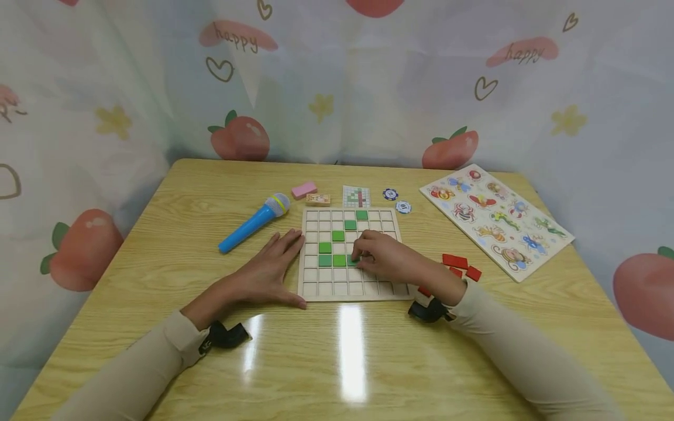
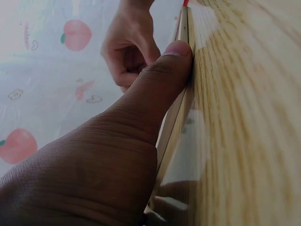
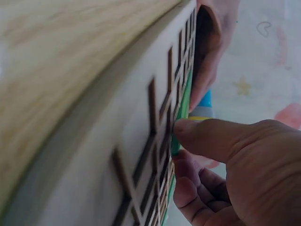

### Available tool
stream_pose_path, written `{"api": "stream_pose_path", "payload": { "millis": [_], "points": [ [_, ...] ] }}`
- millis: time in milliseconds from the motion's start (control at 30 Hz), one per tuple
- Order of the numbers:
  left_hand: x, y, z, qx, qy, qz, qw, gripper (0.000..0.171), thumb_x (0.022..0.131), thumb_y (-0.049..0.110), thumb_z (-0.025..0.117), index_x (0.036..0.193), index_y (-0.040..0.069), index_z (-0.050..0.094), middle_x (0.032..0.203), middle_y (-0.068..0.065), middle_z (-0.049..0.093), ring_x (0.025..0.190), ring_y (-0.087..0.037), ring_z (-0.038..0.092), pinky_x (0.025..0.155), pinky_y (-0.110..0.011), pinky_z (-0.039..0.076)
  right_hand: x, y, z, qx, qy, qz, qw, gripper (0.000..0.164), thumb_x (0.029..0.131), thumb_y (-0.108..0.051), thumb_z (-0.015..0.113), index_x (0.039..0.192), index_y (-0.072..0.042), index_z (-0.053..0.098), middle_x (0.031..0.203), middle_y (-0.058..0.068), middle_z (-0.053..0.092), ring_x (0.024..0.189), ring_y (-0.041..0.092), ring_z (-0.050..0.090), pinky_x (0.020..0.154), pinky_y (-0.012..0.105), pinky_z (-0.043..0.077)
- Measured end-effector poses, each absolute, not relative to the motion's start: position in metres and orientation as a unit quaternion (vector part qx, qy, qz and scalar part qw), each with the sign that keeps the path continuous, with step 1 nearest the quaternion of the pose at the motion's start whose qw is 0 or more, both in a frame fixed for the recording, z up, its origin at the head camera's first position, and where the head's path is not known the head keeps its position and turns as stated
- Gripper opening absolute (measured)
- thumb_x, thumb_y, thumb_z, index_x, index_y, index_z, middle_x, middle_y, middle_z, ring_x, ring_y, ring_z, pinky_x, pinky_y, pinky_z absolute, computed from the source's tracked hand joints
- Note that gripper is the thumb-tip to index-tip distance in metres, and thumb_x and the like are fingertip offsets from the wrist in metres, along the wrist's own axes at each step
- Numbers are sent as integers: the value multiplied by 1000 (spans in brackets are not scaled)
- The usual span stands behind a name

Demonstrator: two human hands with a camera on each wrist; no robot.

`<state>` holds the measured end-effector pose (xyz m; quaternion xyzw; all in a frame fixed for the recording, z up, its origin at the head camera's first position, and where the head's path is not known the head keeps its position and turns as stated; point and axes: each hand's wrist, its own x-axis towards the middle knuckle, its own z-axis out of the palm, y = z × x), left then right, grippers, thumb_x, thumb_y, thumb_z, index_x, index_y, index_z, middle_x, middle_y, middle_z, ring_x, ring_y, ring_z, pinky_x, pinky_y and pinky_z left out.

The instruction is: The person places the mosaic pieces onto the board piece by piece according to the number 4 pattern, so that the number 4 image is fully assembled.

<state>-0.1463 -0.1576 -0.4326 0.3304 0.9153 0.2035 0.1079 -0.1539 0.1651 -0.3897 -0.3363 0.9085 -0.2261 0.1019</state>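
A square wooden grid board (image 1: 326,289) lies on the table, with several green tiles (image 1: 339,235) set in its cells in a slanting line and a short row. My right hand (image 1: 387,257) is over the middle of the board, pinching a green square tile (image 3: 176,145) between thumb and fingers, right at the grid. Part of that tile is hidden under the fingertips. Along the board's left edge rests my left hand (image 1: 268,272), fingers spread and thumb near the front corner. In the left wrist view its thumb (image 2: 164,66) lies against the board's side.
Red tiles (image 1: 455,261) lie right of the board, partly behind my right wrist. Behind the board are a pattern card (image 1: 356,196), two poker chips (image 1: 390,194), a pink block (image 1: 304,190) and a small box (image 1: 318,200). A toy microphone (image 1: 247,228) lies left, an animal puzzle (image 1: 481,227) right.
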Motion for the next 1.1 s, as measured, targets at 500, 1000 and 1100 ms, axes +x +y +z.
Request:
{"api": "stream_pose_path", "payload": {
  "millis": [500, 1000, 1100],
  "points": [
    [-145, -156, -432, 326, 917, 204, 109, 147, 68, 80, 86, 172, 4, 14, 181, -17, 9, 169, -35, 8, 138, -58, 6, -133, 236, -383, -310, 908, -273, -68, 21, 102, -5, 70, 120, -13, 77, 121, 3, 73, 97, 10, 65, 83, 26, 58],
    [-144, -156, -432, 324, 918, 201, 107, 148, 67, 77, 88, 171, 2, 15, 180, -18, 11, 169, -37, 10, 138, -59, 6, -74, 381, -413, -117, 962, -243, -41, 25, 97, -13, 79, 120, -6, 74, 106, 8, 70, 85, -5, 56, 71, 15, 50],
    [-145, -155, -432, 325, 916, 207, 107, 148, 67, 76, 89, 171, 2, 15, 180, -18, 10, 169, -37, 10, 137, -59, 6, -76, 379, -416, -125, 964, -232, -37, 23, 96, -14, 80, 118, -6, 76, 104, 7, 68, 84, 1, 55, 69, 19, 50]
  ]
}}
